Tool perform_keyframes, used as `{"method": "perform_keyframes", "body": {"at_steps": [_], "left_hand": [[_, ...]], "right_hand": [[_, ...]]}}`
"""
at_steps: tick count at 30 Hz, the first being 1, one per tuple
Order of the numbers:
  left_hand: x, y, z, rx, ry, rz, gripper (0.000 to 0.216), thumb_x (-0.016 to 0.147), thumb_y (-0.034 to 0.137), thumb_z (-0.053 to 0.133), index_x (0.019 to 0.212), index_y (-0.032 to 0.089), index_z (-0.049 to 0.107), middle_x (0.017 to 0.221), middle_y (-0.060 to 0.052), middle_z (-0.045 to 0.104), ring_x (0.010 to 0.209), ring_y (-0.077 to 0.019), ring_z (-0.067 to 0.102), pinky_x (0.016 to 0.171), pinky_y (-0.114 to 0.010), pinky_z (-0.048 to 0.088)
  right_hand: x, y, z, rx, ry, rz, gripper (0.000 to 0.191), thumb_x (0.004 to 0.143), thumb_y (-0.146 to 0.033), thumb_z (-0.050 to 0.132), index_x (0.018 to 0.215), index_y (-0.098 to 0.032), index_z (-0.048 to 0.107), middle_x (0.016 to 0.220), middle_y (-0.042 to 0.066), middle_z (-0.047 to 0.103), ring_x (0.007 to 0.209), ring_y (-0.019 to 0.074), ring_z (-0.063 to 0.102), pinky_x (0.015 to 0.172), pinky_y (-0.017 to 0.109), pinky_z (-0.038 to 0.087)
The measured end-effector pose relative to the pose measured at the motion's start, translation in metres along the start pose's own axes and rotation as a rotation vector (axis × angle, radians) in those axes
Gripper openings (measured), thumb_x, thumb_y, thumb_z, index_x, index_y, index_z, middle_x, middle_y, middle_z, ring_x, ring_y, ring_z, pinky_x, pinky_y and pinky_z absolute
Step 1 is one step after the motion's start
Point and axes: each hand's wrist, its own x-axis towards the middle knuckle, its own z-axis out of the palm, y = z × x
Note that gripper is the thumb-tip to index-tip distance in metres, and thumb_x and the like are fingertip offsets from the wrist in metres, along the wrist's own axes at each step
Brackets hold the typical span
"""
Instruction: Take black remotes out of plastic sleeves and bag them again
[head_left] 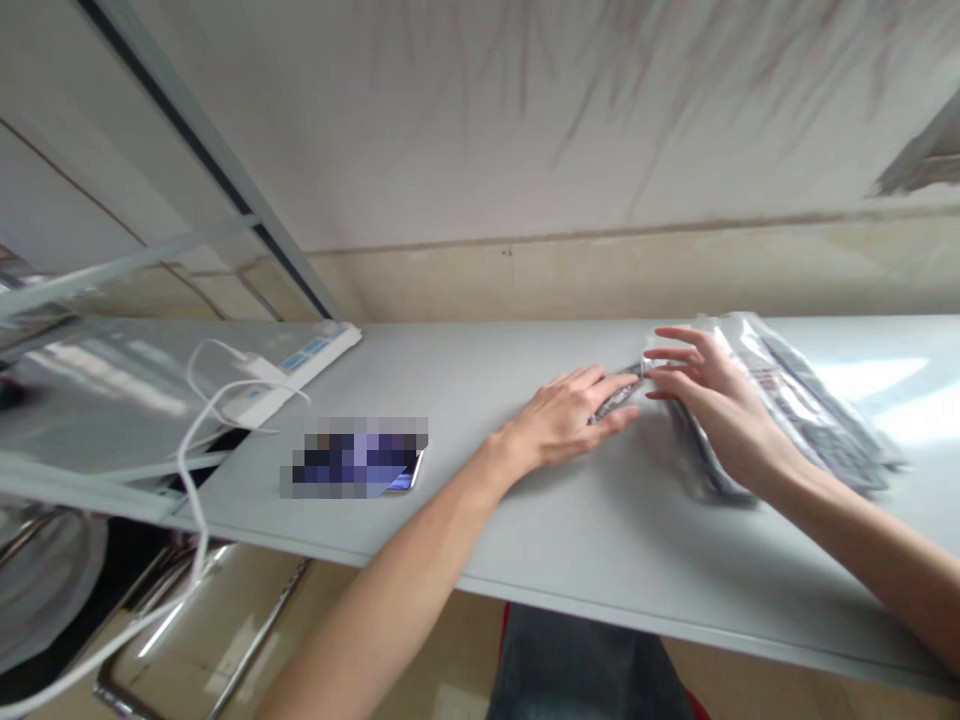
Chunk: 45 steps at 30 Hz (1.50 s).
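My left hand (574, 415) is over the middle of the table, fingers and thumb closed around a small grey speckled thing (616, 398); its kind cannot be made out. Just right of it, my right hand (709, 385) has its fingers spread and pointing left, with nothing plainly gripped. Beneath and beyond the right hand lie clear plastic bags (806, 410) with grey contents, side by side and partly blurred. The right hand and forearm hide part of them.
A phone (405, 478), mostly pixelated, lies on the grey table (487, 530) to the left. Behind it are a white power strip (319, 365) and a white cable (196, 500) hanging over the front edge. A wall (465, 285) borders the back; a metal-framed chair (217, 620) stands below left.
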Motion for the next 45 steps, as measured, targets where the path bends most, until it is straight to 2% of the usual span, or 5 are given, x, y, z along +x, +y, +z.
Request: {"method": "perform_keyframes", "body": {"at_steps": [6, 13, 25, 35, 45], "left_hand": [[0.003, -0.004, 0.002, -0.099, 0.006, 0.053, 0.045, 0.114, 0.045, 0.042, 0.150, 0.022, 0.057, 0.137, -0.012, 0.068, 0.132, -0.0251, 0.064, 0.116, -0.039, 0.050], [0.002, -0.012, 0.011, 0.049, 0.003, 0.032, 0.037, 0.110, 0.026, 0.053, 0.146, 0.023, 0.059, 0.155, -0.009, 0.062, 0.146, -0.0235, 0.057, 0.126, -0.045, 0.042], [0.004, -0.017, 0.010, 0.025, 0.090, 0.083, 0.046, 0.104, 0.012, 0.049, 0.147, 0.021, 0.064, 0.154, -0.009, 0.064, 0.145, -0.0225, 0.060, 0.123, -0.043, 0.046], [0.003, -0.036, 0.008, 0.092, 0.124, -0.010, 0.063, 0.111, 0.037, 0.040, 0.172, 0.030, 0.024, 0.181, -0.006, 0.021, 0.168, -0.0216, 0.019, 0.137, -0.049, 0.022], [0.001, -0.043, 0.008, 0.224, 0.132, -0.162, 0.070, 0.113, 0.059, 0.028, 0.175, 0.033, 0.009, 0.183, -0.004, 0.005, 0.170, -0.0255, -0.003, 0.137, -0.058, 0.007]], "right_hand": [[-0.004, 0.007, 0.004, -0.343, -0.019, -0.199, 0.057, 0.093, -0.051, 0.069, 0.145, -0.030, 0.056, 0.144, 0.016, 0.058, 0.124, 0.0339, 0.066, 0.087, 0.047, 0.063], [-0.004, 0.007, 0.000, -0.725, -0.101, -0.407, 0.033, 0.101, -0.036, 0.055, 0.129, -0.026, 0.070, 0.152, 0.016, 0.056, 0.140, 0.0386, 0.058, 0.113, 0.061, 0.050], [-0.003, 0.018, 0.007, -0.805, -0.215, -0.444, 0.043, 0.098, -0.025, 0.051, 0.138, -0.023, 0.066, 0.139, 0.014, 0.072, 0.134, 0.0340, 0.065, 0.114, 0.057, 0.053], [-0.003, 0.025, 0.003, -0.907, -0.169, -0.331, 0.070, 0.109, -0.038, 0.044, 0.175, -0.030, 0.024, 0.182, 0.011, 0.013, 0.167, 0.0384, 0.009, 0.129, 0.064, 0.032], [0.004, 0.036, 0.001, -1.031, -0.186, -0.355, 0.070, 0.111, -0.040, 0.042, 0.176, -0.028, 0.020, 0.182, 0.013, 0.010, 0.166, 0.0408, 0.004, 0.131, 0.065, 0.027]]}}
